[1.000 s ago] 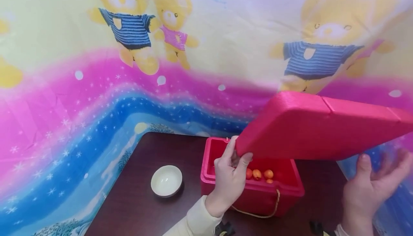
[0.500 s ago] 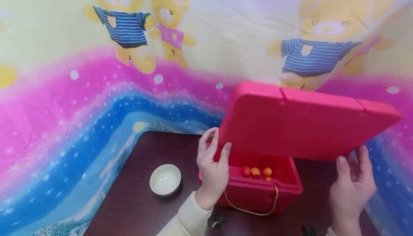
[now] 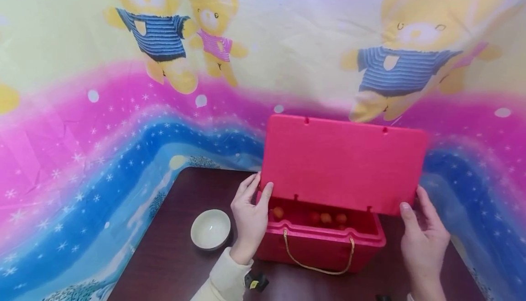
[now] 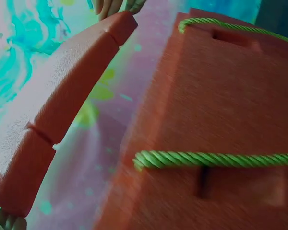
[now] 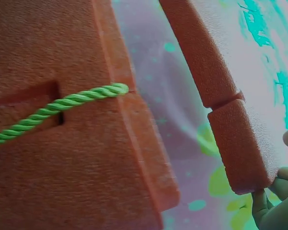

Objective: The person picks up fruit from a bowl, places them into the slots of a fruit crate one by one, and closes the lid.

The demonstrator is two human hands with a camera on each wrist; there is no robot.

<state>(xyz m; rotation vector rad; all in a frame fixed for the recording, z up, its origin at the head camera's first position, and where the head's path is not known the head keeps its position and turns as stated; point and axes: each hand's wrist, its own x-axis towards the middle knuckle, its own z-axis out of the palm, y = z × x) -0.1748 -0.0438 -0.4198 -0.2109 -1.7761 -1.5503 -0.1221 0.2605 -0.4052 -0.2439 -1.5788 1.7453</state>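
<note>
A flat red lid [image 3: 343, 164] is tilted up above a red foam box [image 3: 316, 250] that has a rope handle [image 3: 318, 269]. My left hand [image 3: 250, 216] grips the lid's left edge, thumb in front and fingers behind. At the lid's lower right corner my right hand [image 3: 425, 241] holds it between thumb and fingers. Several small orange-red fruits [image 3: 326, 218] lie inside the box, partly shaded by the lid. In the left wrist view the lid [image 4: 62, 100] stands apart from the box [image 4: 221, 110]; the right wrist view shows my right fingers [image 5: 278, 206] at its corner.
A white bowl [image 3: 211, 229] stands on the dark wooden table [image 3: 164, 264], left of the box and close to my left hand. Behind the table hangs a cloth backdrop [image 3: 230, 127] printed with bears.
The lid has moved left and lower over the box and levelled out sideways. My right hand, at first apart from it, has taken hold of its right corner; my left hand moved left.
</note>
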